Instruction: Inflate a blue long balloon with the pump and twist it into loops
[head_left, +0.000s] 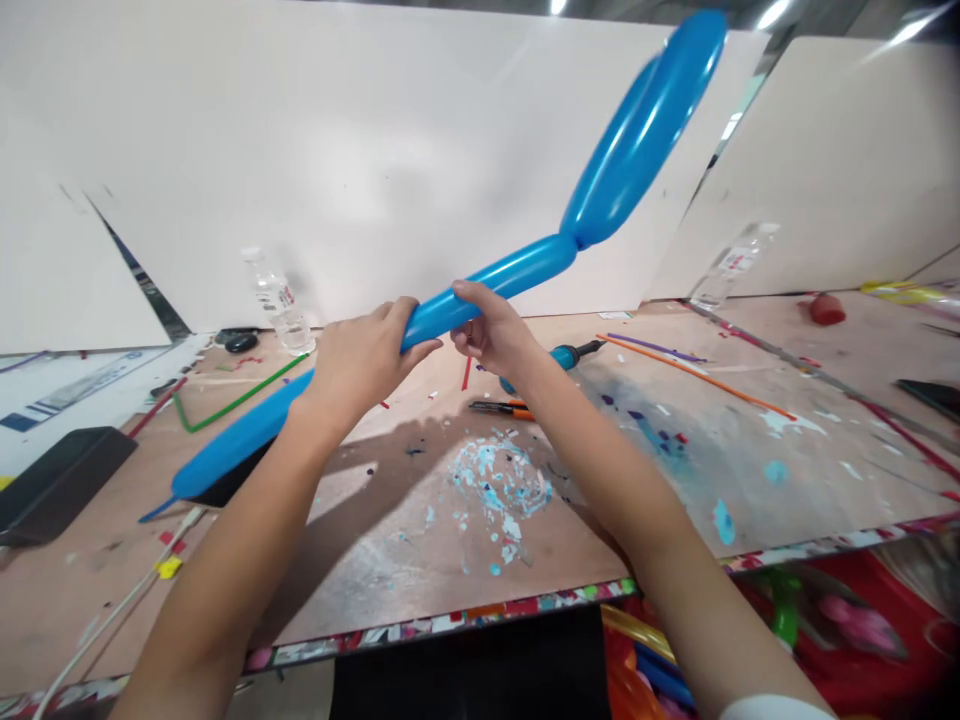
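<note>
A long blue modelling balloon (517, 268) slants across the view above the table. Its upper right end is a doubled loop, with a twisted joint below it. My left hand (360, 360) is wrapped round the straight length near the middle, and the lower left part runs on behind my wrist to a thin uninflated tip. My right hand (491, 325) grips the same length a little further right, thumb along its top and fingers curled beneath. Only a short stretch of balloon shows between the two hands.
Beyond the hands lie a blue balloon pump (562, 362), an orange-handled cutter (502, 408) and thin uninflated balloons (705, 376). Plastic bottles (277, 300) stand by white boards (337, 150). A black box (64, 485) sits at left; a red container (862, 600) is below the table edge.
</note>
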